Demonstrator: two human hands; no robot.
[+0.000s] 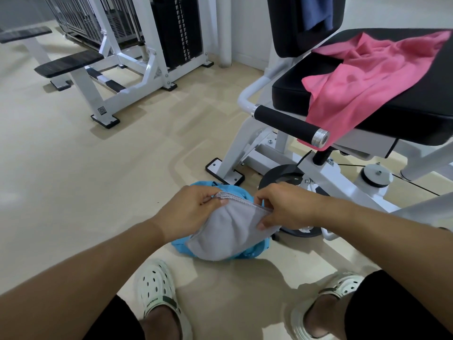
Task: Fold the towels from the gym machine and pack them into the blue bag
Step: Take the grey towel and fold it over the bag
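Grey towel (pixel 232 231), folded, hangs over the blue bag (pixel 181 245) because both hands, left (pixel 193 209) and right (pixel 286 204), pinch its stitched edge, seemingly to pack it.

Soft, even light is filling the room, and the pale floor (pixel 73 168) is reflecting it in faint streaks. Short, diffuse shadows are falling beneath the feet and under the machine frame (pixel 331 182). The wide-angle lens is bending straight lines near the edges. The pink towel (pixel 367 77) is smearing slightly at the right border, while the centre is staying sharp.
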